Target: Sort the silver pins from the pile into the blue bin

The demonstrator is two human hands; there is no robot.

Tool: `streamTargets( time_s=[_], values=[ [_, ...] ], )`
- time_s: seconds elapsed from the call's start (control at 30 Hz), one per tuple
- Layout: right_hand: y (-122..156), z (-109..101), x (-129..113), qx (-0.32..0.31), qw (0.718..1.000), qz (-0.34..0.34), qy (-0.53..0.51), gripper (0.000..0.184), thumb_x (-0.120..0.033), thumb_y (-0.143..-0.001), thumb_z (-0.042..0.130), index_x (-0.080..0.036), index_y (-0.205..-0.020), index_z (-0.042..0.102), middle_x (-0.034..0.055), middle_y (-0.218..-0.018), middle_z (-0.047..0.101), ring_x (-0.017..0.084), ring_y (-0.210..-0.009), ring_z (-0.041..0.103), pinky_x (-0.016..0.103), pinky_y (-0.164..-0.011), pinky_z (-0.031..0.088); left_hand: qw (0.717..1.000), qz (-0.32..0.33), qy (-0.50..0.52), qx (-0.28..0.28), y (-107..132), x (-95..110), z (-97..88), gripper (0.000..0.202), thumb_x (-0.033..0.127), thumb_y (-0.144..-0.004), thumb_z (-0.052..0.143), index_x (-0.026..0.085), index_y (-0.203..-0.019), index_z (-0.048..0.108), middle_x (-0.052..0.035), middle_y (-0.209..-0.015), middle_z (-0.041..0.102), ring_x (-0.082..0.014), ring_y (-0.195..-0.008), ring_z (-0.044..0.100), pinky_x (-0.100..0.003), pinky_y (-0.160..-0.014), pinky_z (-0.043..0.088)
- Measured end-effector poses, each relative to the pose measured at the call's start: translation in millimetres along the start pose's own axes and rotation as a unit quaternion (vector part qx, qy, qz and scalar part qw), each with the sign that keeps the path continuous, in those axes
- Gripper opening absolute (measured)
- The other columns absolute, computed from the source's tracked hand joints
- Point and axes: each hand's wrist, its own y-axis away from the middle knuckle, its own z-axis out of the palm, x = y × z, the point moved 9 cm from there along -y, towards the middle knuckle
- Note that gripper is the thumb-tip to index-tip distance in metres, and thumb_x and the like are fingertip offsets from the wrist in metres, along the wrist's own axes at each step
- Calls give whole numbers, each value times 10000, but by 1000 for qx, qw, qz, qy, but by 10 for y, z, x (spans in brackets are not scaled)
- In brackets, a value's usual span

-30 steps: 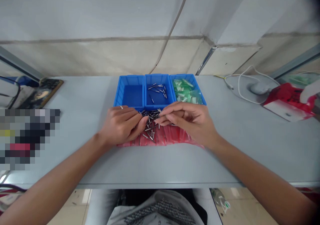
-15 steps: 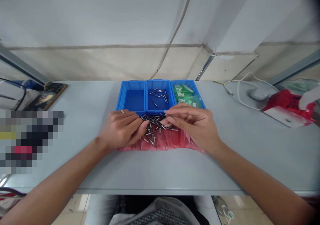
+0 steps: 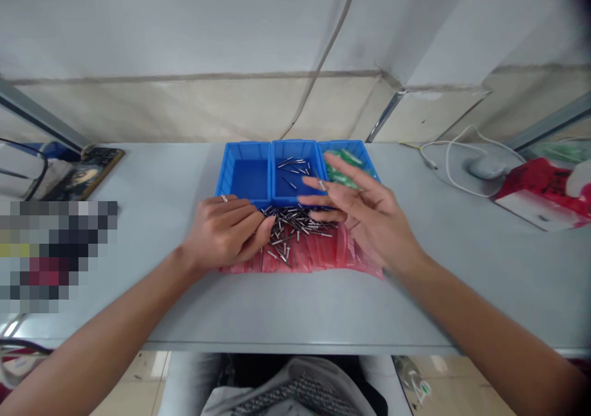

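Item 1: left hand, lower middle of the frame, a ring on one finger, fingers curled close together, tips touching the left edge of the heap; whether it pinches anything cannot be told. Item 2: right hand, right of centre, open with fingers spread and raised over the heap and the tray; one loose pin shows near its fingertips, apparently not gripped. Item 3: steel pins, a loose, criss-crossed heap in the centre of the frame, between the hands and just in front of the tray. Item 4: red plastic bags, a flattened row beneath the heap. Item 5: blue plastic tray, three compartments side by side, its front wall beside the heap; the middle compartment holds more steel pins, and the right one holds green packets, partly behind the right hand. Item 6: grey table, carrying all of the above. Item 7: upper left, a dark framed board. Item 8: upper right, a white cable beside a grey computer mouse. Item 9: far right, a red and white package.
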Motion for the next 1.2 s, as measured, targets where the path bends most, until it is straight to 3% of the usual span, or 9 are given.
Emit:
streamTargets(
  time_s=[0.13,0.27,0.37,0.43,0.57,0.63,0.73,0.97,1.2],
  values=[
    [23,84,-119,-57,996,-65,32,577,-263,-993,709,-426,-1517,532,31,-1595,564,278,-1469,550,533,-1200,513,1000,-8,-12,0,19,-44,2,371,151,-956,626,209,-637,447,53,-531,494,-96,-477,428,-303,-496,312],
    [48,152,-125,-89,985,-78,126,661,-245,-998,688,-441,-1578,439,3,-1739,335,292,-1579,382,564,-1242,453,1000,-5,-13,-5,41,-57,25,386,162,-965,614,215,-634,424,53,-536,478,-100,-484,434,-305,-501,329],
    [57,133,-172,-77,978,-106,165,618,-241,-1009,661,-421,-1567,467,14,-1721,374,292,-1534,467,534,-1171,536,1000,1,-14,-1,45,-45,12,383,149,-952,627,213,-635,422,51,-544,485,-101,-493,439,-307,-505,325],
    [71,123,-199,-69,966,-128,215,472,-224,-1018,632,-373,-1465,605,41,-1554,602,262,-1334,667,458,-1032,630,1000,2,-20,1,41,-37,3,374,153,-955,625,209,-635,440,45,-548,496,-104,-504,458,-309,-507,312],
    [194,254,-341,-71,841,-289,452,280,-147,-970,644,-295,-1160,788,48,-1061,803,215,-902,753,397,-807,640,999,-47,-14,-19,21,-121,44,182,189,-974,627,197,-792,621,-1,-706,656,-142,-657,598,-294,-566,415],
    [234,282,-366,-51,761,-344,547,290,-122,-946,658,-257,-1169,785,90,-1124,779,239,-930,722,430,-829,619,997,-79,9,-22,19,-197,71,62,194,-974,641,187,-1004,695,-57,-923,741,-191,-857,673,-325,-721,551],
    [151,177,-316,-27,712,-322,624,280,-176,-964,664,-217,-1221,768,145,-1205,718,275,-968,685,500,-884,597,993,-102,43,-46,42,-291,172,293,203,-991,638,200,-1282,671,-122,-1276,722,-273,-1203,651,-479,-1018,593],
    [-1,-17,-213,-71,781,-286,550,224,-176,-1022,577,-239,-1120,769,118,-1125,661,225,-961,660,407,-828,593,986,-99,92,-95,164,-376,415,308,204,-1024,611,176,-1323,680,-139,-1456,659,-297,-1418,578,-531,-1142,574],
    [149,197,-312,-81,720,-351,593,176,-183,-1002,625,-222,-1123,747,120,-1092,701,236,-943,640,431,-839,582,988,-94,91,-79,206,-396,371,279,149,-1017,604,202,-1265,720,-115,-1399,705,-285,-1395,617,-513,-1099,613]
  ],
)
